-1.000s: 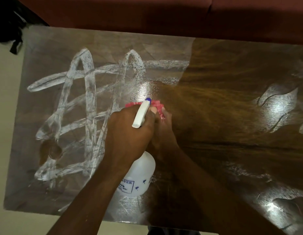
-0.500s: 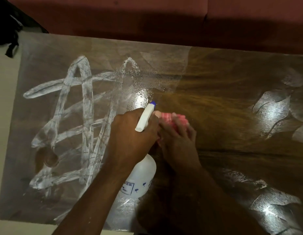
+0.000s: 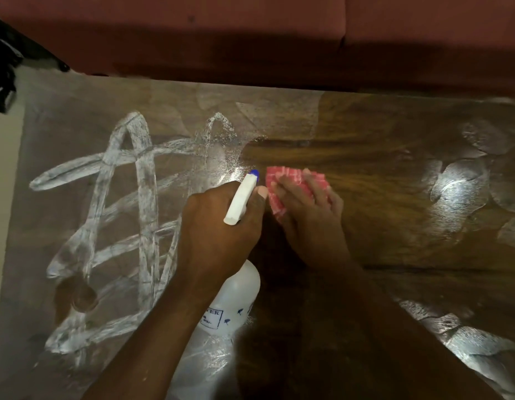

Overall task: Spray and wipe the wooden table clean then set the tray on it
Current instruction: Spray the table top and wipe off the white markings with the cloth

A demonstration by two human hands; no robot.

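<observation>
From the head view, the wooden bench [image 3: 394, 203] fills most of the picture, with a maroon sofa [image 3: 250, 30] along its far edge. The left hand [image 3: 218, 226] holds a white spray bottle [image 3: 239, 293] over the middle of the bench. Its grip is curled round the neck, and the blue-tipped nozzle [image 3: 254, 174] points away from the person. Just to the right of the nozzle, the right hand [image 3: 311, 217] lies flat on a pink checked cloth [image 3: 282, 183], its grip wide, with straight fingers pressing the cloth onto the wood. White chalky streaks [image 3: 140, 174] criss-cross the left half of the bench. The wood around and beyond the cloth shows bare brown grain, and pale smears [image 3: 458, 183] lie further right. A black object [image 3: 5, 67] lies off the far left corner.
</observation>
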